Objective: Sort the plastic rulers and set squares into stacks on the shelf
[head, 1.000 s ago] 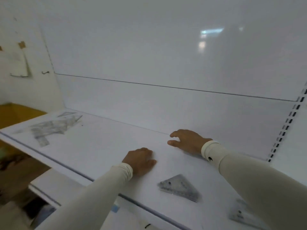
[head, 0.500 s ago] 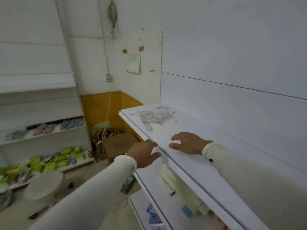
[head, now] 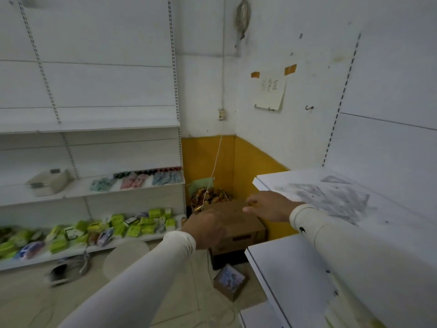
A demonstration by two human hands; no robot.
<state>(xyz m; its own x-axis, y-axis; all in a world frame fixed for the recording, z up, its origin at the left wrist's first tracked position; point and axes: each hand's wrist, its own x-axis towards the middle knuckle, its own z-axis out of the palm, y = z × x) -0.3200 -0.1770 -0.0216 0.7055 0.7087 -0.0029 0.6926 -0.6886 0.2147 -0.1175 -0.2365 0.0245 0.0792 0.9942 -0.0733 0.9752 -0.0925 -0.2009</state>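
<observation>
Clear plastic rulers heap near the shelf's left edge; right hand and left hand hover off it, loose and holding nothing.

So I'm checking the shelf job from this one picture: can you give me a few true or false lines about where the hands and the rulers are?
1. Both hands are holding rulers. False: the left hand and the right hand hold nothing that shows.
2. A loose pile of clear rulers and set squares lies on the white shelf at the right. True.
3. The right hand is nearer to that pile than the left hand. True.
4. The cardboard box stands on the shelf beside the pile. False: it stands on the floor, below the shelf's end.
5. The left hand rests on the shelf. False: it hangs in the air, in front of the box.
</observation>
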